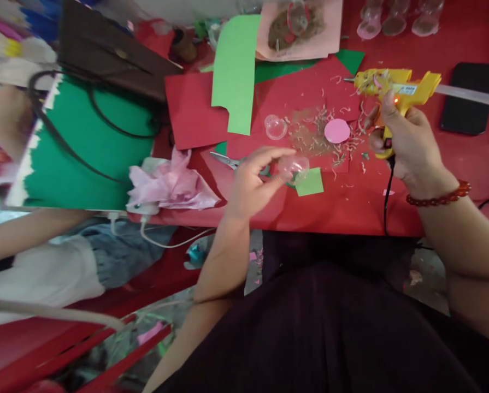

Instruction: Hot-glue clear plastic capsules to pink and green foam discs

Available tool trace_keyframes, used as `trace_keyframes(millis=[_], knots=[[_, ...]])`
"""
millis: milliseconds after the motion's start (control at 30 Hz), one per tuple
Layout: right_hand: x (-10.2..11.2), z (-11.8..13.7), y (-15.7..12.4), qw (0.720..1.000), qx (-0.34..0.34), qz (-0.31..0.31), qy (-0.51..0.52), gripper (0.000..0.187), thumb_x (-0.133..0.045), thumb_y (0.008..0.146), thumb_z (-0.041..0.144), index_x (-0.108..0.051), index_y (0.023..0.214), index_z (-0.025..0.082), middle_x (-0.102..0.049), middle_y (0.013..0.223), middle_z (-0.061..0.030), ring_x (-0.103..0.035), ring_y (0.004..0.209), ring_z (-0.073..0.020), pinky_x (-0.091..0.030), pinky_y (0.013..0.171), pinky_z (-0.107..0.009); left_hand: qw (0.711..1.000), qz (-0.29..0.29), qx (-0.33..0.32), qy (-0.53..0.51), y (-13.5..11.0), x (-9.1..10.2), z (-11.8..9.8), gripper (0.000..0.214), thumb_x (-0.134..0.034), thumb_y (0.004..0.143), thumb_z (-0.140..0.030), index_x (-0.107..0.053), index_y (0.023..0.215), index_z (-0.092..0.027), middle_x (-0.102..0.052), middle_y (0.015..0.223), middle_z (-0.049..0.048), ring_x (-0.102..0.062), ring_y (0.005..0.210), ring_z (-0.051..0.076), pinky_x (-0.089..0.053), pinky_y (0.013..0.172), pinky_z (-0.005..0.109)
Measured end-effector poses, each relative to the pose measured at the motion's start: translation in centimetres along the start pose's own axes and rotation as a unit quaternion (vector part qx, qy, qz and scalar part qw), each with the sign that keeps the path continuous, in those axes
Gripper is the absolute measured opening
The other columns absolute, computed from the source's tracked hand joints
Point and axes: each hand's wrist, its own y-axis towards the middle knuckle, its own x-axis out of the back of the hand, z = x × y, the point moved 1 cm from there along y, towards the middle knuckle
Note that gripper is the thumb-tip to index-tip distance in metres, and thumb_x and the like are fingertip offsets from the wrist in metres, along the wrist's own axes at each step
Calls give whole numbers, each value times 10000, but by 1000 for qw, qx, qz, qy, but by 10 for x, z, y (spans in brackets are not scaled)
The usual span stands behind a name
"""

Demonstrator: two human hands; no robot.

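Observation:
My right hand (412,139) is wrapped round the handle of a yellow hot glue gun (408,90), its nozzle pointing left and an orange light glowing on its side. A long clear glue stick (471,95) sticks out of the back. Between the thumb and fingers of my left hand (257,177) is a small clear plastic cup (296,165). Just beyond it lie another clear plastic piece (276,127) and a pink paper disc (337,131) among curly shreds. Partly under my left hand are scissors (224,159), beside a light green paper square (311,183).
Green card (236,71) and red card (195,109) lie left of centre. A black phone (468,98) rests at the right, with several clear plastic items (394,22) at the back. A dark bag (113,49), pink tissue (172,183) and another person's arm (35,232) are at the left.

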Motion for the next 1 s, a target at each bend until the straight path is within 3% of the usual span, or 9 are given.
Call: trace_keyframes(millis=[133, 300, 400, 567, 767, 1000], knots=[[-2, 4, -1, 999, 12, -21, 30, 474, -866, 841, 533, -574, 668, 202, -598, 635, 55, -445, 383, -44, -250, 370, -223, 996, 32, -25, 74, -22, -19, -2, 340, -727, 962, -419, -725, 1223, -202, -802, 1193, 86, -745, 1105, 234, -576, 1035, 418], [-3, 6, -1, 999, 31, -7, 43, 474, -883, 817, 536, -586, 643, 209, -610, 632, 54, -458, 382, -48, -267, 356, -214, 989, 19, -76, 125, -25, -35, 6, 259, -714, 968, -347, -742, 1194, -223, -801, 1185, 65, -724, 1152, 245, -539, 1070, 427], [-4, 7, -2, 999, 30, -1, 44, 418, -836, 903, 443, -593, 657, 208, -613, 641, 56, -460, 382, -46, -277, 348, -206, 986, 31, -67, 147, -25, -37, 11, 270, -679, 983, -349, -736, 1222, -238, -789, 1212, 60, -711, 1166, 246, -522, 1093, 447], [-3, 8, -2, 999, 19, -5, 38, 394, -591, 1083, 244, -602, 692, 192, -612, 632, 57, -473, 368, -42, -274, 335, -189, 984, 52, -47, 161, -26, -38, 14, 321, -648, 993, -379, -731, 1267, -236, -775, 1248, 74, -693, 1207, 258, -507, 1119, 475], [-6, 6, -2, 999, 7, -5, 35, 410, -558, 1091, 227, -592, 684, 198, -610, 623, 51, -449, 359, -54, -273, 332, -212, 986, 35, -61, 150, -29, -41, 16, 344, -651, 1005, -357, -730, 1311, -222, -778, 1269, 96, -704, 1202, 248, -521, 1101, 455], [-8, 1, -5, 1000, -3, 11, 24, 362, -705, 1017, 295, -606, 683, 195, -621, 664, 37, -461, 397, -63, -248, 352, -234, 980, 34, -75, 182, -30, -42, 13, 344, -668, 1000, -298, -740, 1332, -240, -800, 1264, 99, -741, 1163, 243, -529, 1083, 455]])
